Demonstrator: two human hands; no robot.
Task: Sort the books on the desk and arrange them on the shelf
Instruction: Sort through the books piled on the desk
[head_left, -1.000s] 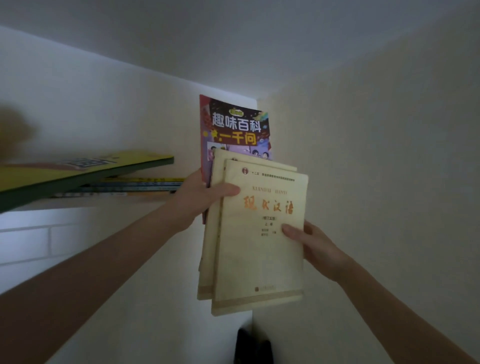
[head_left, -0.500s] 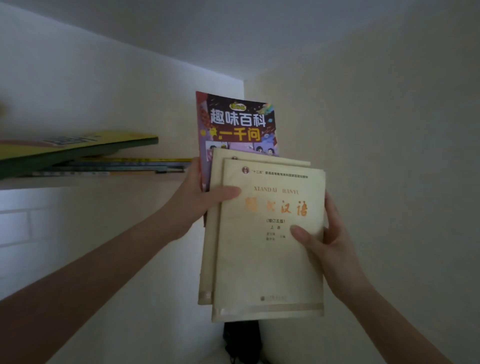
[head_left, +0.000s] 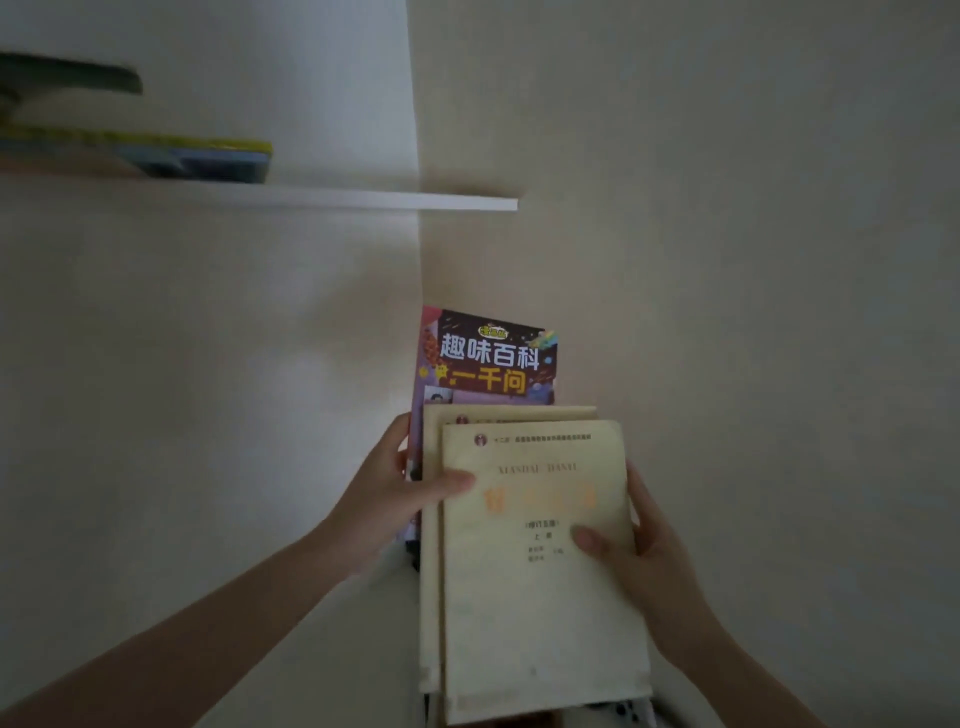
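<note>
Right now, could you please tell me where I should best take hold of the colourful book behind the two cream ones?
Probably its top edge, pinched from above. The colourful book stands upright with only its upper part showing; the two cream books cover the rest, the left hand grips the left side and the right hand holds the cream books' right edge.

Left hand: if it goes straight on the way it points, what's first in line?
Left hand points right, thumb on the front cream book; past that cover, probably the right hand at its far edge. Depth unclear.
</note>
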